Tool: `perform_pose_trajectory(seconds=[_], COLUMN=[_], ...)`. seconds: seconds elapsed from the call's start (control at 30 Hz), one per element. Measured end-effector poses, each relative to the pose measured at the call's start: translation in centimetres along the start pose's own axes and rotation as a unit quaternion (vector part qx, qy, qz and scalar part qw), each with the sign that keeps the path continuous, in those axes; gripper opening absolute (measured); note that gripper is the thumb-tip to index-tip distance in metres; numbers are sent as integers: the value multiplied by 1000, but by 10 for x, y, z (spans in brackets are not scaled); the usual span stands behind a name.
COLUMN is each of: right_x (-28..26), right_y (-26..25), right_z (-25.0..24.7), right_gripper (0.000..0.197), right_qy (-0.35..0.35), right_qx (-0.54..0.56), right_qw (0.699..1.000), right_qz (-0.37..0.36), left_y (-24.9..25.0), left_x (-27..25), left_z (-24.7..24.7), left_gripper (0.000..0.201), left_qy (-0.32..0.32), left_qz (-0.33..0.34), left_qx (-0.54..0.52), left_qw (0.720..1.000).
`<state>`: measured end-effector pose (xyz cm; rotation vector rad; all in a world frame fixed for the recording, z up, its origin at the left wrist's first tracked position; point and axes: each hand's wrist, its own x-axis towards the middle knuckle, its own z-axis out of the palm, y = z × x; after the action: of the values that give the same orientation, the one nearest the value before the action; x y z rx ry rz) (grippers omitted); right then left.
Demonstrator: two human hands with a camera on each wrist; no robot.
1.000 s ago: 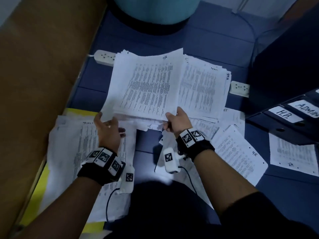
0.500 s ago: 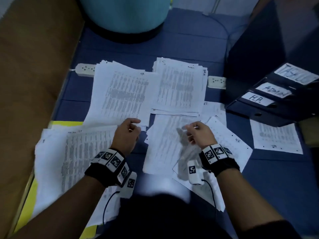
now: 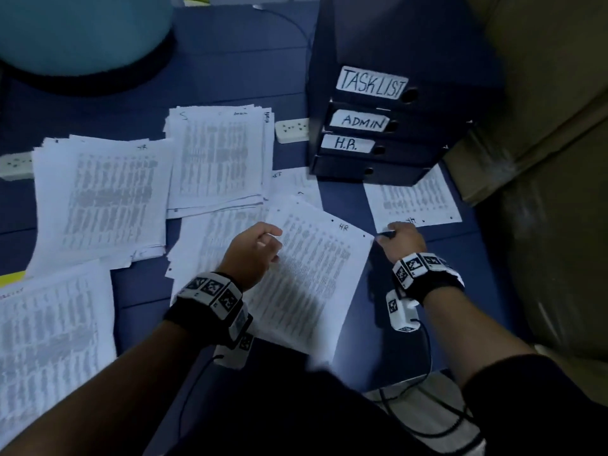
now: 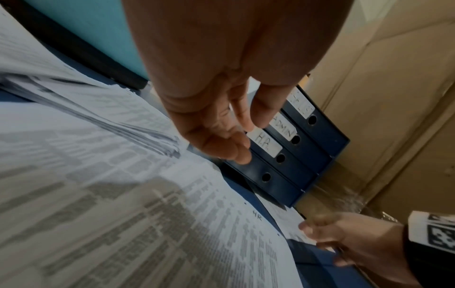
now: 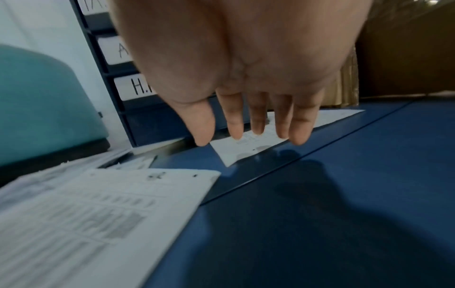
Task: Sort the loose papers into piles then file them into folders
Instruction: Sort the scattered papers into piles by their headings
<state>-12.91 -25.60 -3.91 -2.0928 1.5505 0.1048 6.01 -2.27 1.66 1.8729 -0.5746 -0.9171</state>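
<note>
Printed sheets lie in piles on the blue floor. My left hand [image 3: 273, 245] hovers with loosely curled fingers, holding nothing, over a loose sheet marked HR [image 3: 312, 274]. In the left wrist view the left hand [image 4: 243, 140] is empty above that HR sheet [image 4: 172, 224]. My right hand [image 3: 391, 230] reaches with straight fingers to the near edge of a single sheet [image 3: 411, 199] in front of the stacked dark blue folders [image 3: 378, 126] labelled TASKLIST, ADMIN and H.R. The right wrist view shows the right hand [image 5: 246, 134] spread just over that sheet's corner [image 5: 246, 154]; contact is unclear.
An HR pile [image 3: 98, 199] and an Admin pile [image 3: 220, 159] lie at the back left. Another pile [image 3: 49, 324] rests on a yellow folder [image 3: 13, 278]. Two power strips [image 3: 291, 130] [image 3: 13, 164], a teal round base [image 3: 82, 31] and cardboard boxes [image 3: 543, 126] border the floor.
A second ago both hands held a thick stack over the piles. They let it go, and both moved right; the right hand now reaches the sheet by the folders.
</note>
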Motion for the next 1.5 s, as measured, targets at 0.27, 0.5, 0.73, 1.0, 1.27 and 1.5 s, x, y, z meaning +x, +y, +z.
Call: perform_pose_trajectory(seconds=[0.27,0.5,0.73,1.0,1.27,1.5], right_x=[12,-26,8,-6,-55,-135], right_y=[42,65,117,120,50,-45], right_z=[2,-14,-37,-35,-107,-119], right_gripper=[59,50,111,57,11,16], right_qy=[-126,-85,-15,35,109,173], right_qx=[-172,-137,-25,118,62,16], right_qw=[972,981,976,967,992,939], right_qz=[-96,-107,214,223,-11,-296], left_y=[9,17,13,21,36,60], left_x=[19,34,36,32,13,-15], left_z=[81,142,174,164,120,51], left_gripper=[12,32,33,27,29,75], left_qy=[-37,-102,-149,-118,-41,-18], left_qz=[-7,15,1,29,68,192], left_qx=[83,164,221,235,131,79], left_qw=[996,981,964,964,988,978])
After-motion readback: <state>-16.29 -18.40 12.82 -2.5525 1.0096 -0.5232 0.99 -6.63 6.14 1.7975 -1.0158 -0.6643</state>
